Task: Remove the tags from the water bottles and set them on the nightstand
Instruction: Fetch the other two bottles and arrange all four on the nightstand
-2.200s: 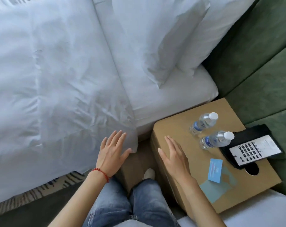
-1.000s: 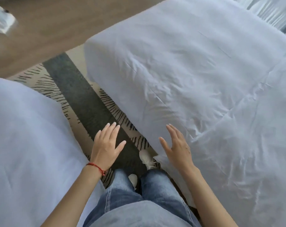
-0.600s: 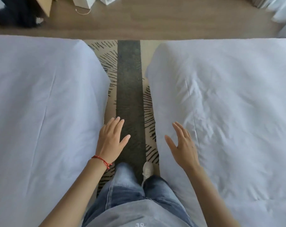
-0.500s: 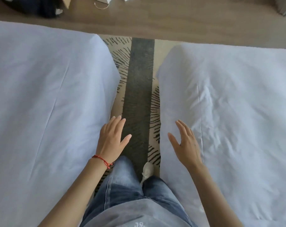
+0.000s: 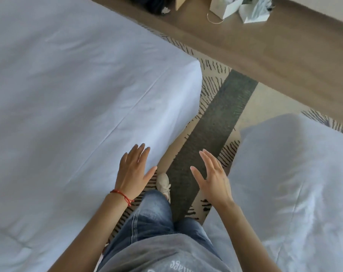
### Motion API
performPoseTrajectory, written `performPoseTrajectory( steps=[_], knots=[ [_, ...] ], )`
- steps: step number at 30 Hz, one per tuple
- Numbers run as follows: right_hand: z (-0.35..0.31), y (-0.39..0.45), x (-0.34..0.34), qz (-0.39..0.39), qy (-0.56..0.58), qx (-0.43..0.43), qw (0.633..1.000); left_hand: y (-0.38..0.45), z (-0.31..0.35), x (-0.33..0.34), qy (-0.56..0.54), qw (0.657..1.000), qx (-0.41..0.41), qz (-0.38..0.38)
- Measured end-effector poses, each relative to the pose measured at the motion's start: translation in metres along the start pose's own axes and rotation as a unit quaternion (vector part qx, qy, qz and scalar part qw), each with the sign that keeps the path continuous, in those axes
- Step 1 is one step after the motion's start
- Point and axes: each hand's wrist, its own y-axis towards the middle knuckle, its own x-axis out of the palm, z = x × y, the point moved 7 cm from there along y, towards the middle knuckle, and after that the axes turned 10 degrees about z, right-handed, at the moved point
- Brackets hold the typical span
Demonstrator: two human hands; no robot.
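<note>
**White beds, nothing in the hands**

White sheets flank me: one bed (image 5: pixel 78 107) left, another bed (image 5: pixel 296 193) right; my left hand (image 5: pixel 134 171) and right hand (image 5: pixel 212 179) hang spread and bare over the carpet (image 5: pixel 212 122); I see no bottles or nightstand.

Two beds (image 5: pixel 72 91), (image 5: pixel 296 183): white cloth covers, matt, softly creased. Carpet (image 5: pixel 210 138): woven pile, matt, beige with black dashes and a dark grey stripe; floor (image 5: pixel 284 55) beyond: brown wood-look boards, smooth, low sheen. Jeans (image 5: pixel 153 218): faded blue denim; bracelet (image 5: pixel 122 195): red cord; bags (image 5: pixel 237 8): white paper.
</note>
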Motion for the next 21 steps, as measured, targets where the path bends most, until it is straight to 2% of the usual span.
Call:
performPoseTrajectory(
  steps=[4,10,21],
  knots=[
    [-0.024,0.072,-0.003,-0.006,-0.001,-0.033,0.999,0.063,-0.011,-0.014,0.003,1.000,-0.024,0.015],
    [-0.035,0.165,-0.020,0.014,0.005,-0.056,0.998,0.149,0.001,-0.035,0.006,0.999,-0.007,0.031],
    [0.047,0.295,-0.048,-0.036,-0.001,-0.059,0.998,0.272,0.071,0.006,0.009,0.999,-0.044,0.010]
  ],
)
